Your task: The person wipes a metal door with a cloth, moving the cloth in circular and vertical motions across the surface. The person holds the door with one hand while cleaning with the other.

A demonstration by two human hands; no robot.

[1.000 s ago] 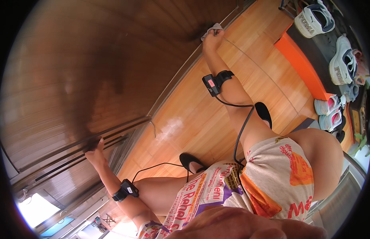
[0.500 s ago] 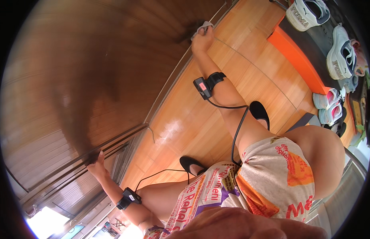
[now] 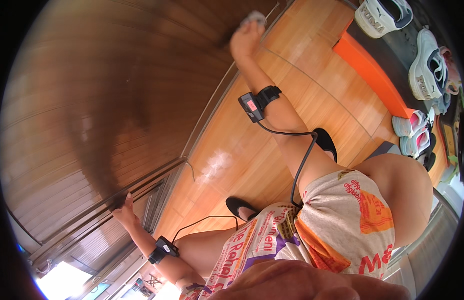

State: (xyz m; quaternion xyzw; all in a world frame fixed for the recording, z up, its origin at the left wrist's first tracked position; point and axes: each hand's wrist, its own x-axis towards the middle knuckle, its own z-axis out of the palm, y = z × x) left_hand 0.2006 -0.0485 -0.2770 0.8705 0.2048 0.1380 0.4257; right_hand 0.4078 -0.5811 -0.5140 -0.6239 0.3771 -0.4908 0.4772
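My right hand (image 3: 246, 41) is closed round a crumpled greyish cloth (image 3: 254, 20) and presses it against a glossy brown door panel (image 3: 157, 70), close to the panel's far lower edge. At lower left, my left hand (image 3: 125, 215) grips the panel's metal-trimmed edge (image 3: 151, 181). Its thumb points up and its other fingers are mostly hidden. A dark reflection of my left arm runs over the shiny panel. Each forearm wears a black strap with a small box: the right box (image 3: 251, 107) and the left box (image 3: 166, 246), both with cables.
Wooden floorboards (image 3: 302, 85) lie beside the door. At right, an orange-edged rack (image 3: 372, 72) carries white sneakers (image 3: 426, 67), and light shoes with pink insides (image 3: 409, 125) stand below. My feet are in black shoes (image 3: 324, 142). A bright opening (image 3: 64, 280) shows at lower left.
My right hand with the cloth has slid a little up and to the left along the panel. My left hand has stayed at the door edge, shifted only slightly.
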